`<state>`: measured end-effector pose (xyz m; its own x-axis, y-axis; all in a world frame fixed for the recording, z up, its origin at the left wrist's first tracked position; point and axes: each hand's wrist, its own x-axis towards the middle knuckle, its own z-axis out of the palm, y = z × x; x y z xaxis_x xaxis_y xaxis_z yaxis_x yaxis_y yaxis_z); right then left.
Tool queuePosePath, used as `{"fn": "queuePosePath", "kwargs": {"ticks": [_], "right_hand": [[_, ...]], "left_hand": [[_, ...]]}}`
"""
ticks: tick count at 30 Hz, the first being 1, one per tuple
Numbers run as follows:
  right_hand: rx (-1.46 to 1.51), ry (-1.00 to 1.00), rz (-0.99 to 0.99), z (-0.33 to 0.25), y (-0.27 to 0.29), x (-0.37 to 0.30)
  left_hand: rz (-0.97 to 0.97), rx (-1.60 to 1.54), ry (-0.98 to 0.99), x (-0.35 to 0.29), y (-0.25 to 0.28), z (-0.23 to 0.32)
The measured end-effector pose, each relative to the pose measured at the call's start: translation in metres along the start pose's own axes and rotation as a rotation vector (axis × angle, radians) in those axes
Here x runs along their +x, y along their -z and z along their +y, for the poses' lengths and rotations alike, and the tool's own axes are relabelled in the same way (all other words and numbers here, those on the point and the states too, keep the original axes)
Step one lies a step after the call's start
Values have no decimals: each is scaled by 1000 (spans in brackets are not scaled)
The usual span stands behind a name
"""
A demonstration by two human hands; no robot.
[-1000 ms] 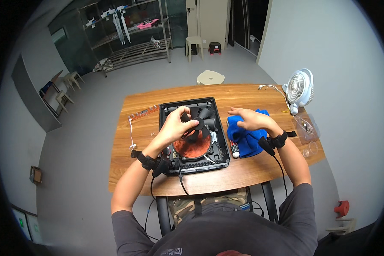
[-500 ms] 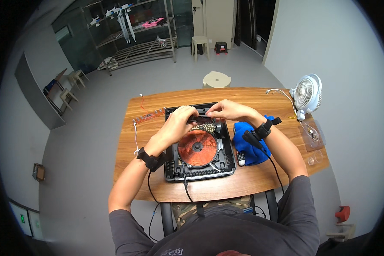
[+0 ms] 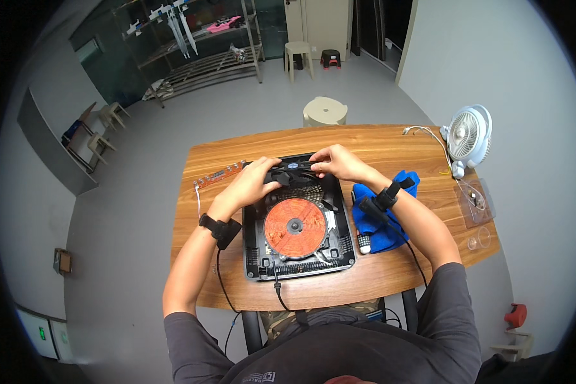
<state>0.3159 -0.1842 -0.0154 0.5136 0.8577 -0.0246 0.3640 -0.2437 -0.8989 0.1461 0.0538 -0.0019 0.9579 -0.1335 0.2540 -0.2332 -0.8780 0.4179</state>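
— Position of the black fan (image 3: 293,167)?
— Tilted between 2 hands, at the far end of the open black casing (image 3: 344,237) on the desk (image 3: 377,150). Whether it touches the casing, I cannot tell; its blades are too foreshortened to count.
— State of the fingers?
— Left hand (image 3: 255,180): fingers curled on the fan's left side, some tips hidden. Right hand (image 3: 340,165): fingers pinching its right edge, contact partly covered.
— Other obscured items?
— A checkered object (image 3: 363,242), kind unclear, lies partly under the blue cloth (image 3: 381,238). The right wrist strap (image 3: 383,200) covers part of that cloth.
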Motion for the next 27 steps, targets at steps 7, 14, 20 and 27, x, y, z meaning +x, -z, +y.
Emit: {"fn": "queuePosePath", "kwargs": {"ticks": [7,14,20,27], "right_hand": [[-247,107,123,25,-7,-2],[-308,235,207,44,-17,-6],[-331,254,193,46,-22,-9],[-642,380,150,39,-24,-25]], "left_hand": [[-58,-31,57,3,-20,-35],[-36,-5,97,6,-35,-37],[-24,105,122,3,-37,-30],[-108,214,113,-3,-31,-16]]}}
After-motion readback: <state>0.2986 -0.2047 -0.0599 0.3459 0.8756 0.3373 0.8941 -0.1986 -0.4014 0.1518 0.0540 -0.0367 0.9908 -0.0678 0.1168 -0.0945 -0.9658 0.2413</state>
